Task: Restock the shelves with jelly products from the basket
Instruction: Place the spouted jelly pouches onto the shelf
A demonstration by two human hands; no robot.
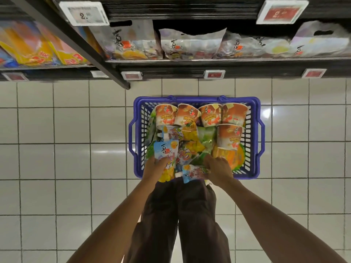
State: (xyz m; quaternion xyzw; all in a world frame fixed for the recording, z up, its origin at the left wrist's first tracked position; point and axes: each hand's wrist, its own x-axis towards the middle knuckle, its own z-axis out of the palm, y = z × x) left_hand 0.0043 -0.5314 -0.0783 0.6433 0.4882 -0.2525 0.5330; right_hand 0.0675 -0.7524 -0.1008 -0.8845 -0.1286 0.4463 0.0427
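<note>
Currently, the head view looks straight down past dark trousers (190, 215) to a blue plastic basket (195, 99) on the white tiled floor (72, 126), just in front of the shelf (209, 60). I see the left grip (154, 166) curled round the lower part of a light-blue jelly pouch (166, 150), which stands up at the near-left corner of the basket. The right grip (218, 168) holds a second jelly pouch (193, 172) lying across the near rim, with its white cap (178, 175) pointing left. More pouches are heaped between and beyond the two; I cannot count them. There are five orange jelly cups (187, 114), tilted or on their sides, I cannot tell which. Four sit in a row along the far wall and one nearer me at the right. On the shelf, clear handled bags of jelly (191, 44) stand side by side. Red price tags (214, 74) sit on the shelf edge below them, print unreadable.
</note>
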